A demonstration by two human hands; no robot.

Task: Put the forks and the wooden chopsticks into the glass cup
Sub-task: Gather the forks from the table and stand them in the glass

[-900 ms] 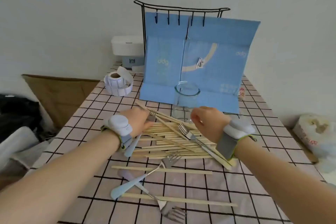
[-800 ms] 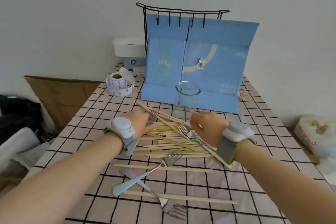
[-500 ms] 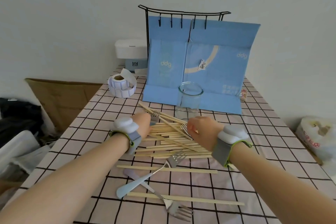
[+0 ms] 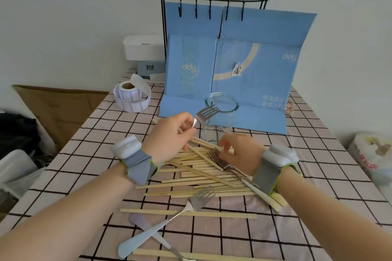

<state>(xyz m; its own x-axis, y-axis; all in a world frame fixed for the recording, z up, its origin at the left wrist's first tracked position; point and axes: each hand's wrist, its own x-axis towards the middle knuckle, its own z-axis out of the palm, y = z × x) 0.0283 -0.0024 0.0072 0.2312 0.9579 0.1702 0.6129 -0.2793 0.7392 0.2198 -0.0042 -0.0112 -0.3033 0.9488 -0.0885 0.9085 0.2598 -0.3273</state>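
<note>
Left hand (image 4: 169, 135) grips a steel fork (image 4: 204, 115) at the neck, fingers curled round it, tines up and tilted toward the rim of the glass cup (image 4: 220, 118). The tines overlap the cup's mouth in this view; whether they are inside the rim cannot be told. Handle hidden behind the hand.

Right hand (image 4: 240, 154) lies low over the pile of wooden chopsticks (image 4: 201, 172), fingers bent down among them just beside a second fork (image 4: 231, 170); whether it pinches anything cannot be told. The two hands are apart. Each wrist carries a grey fabric band with a smooth white pod.

Cup: clear glass, cylindrical, upright, nothing visible inside, standing just behind the pile and in front of a blue cardboard panel (image 4: 244, 59).

Chopsticks: pale, slim, straight, square-ended sticks, loosely criss-crossed; too many overlap to count. Three more lie singly nearer the person.

Forks counted: four. One held, one on the pile with a cream handle, two crossed in the foreground, the pale-blue-handled fork (image 4: 165, 226) over the lilac-handled fork (image 4: 148, 229).

Tablecloth (image 4: 318, 218): pink, black grid lines, slightly wrinkled. Also a roll of white labels (image 4: 131, 97) at the left and a black wire rack (image 4: 212, 4) with five hooks behind the panel.
</note>
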